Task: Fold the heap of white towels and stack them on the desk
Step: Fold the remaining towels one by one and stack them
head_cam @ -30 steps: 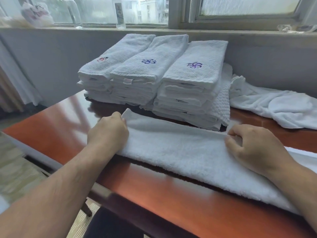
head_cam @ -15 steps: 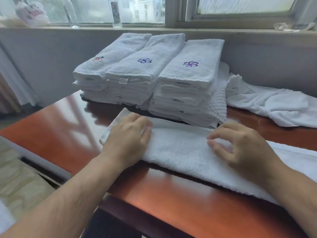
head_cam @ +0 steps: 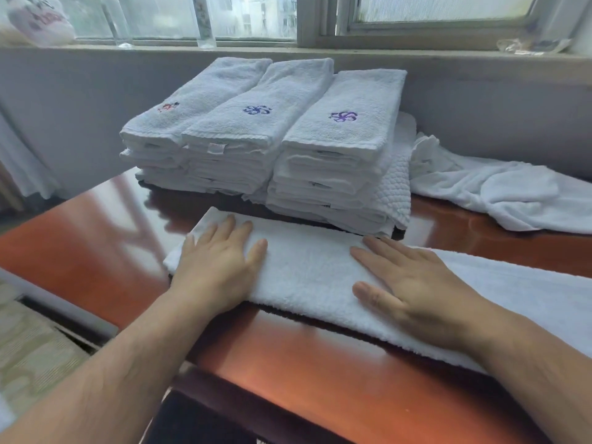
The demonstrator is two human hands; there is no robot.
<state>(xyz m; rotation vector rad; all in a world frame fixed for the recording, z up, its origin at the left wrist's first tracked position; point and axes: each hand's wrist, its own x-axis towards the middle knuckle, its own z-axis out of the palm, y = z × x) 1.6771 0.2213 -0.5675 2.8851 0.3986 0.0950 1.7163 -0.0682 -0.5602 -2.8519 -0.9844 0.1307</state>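
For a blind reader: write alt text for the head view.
The left hand and right hand press flat on a long folded white towel on a reddish desk. Behind stand three stacks of folded towels, loose towels to their right.

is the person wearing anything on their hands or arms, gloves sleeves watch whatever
Nothing that shows. The left hand and right hand are bare: no gloves, rings or bracelets. The left forearm and right forearm are bare too, with no sleeve, watch or band up to the frame's edge. The nails that show look short and unpainted.
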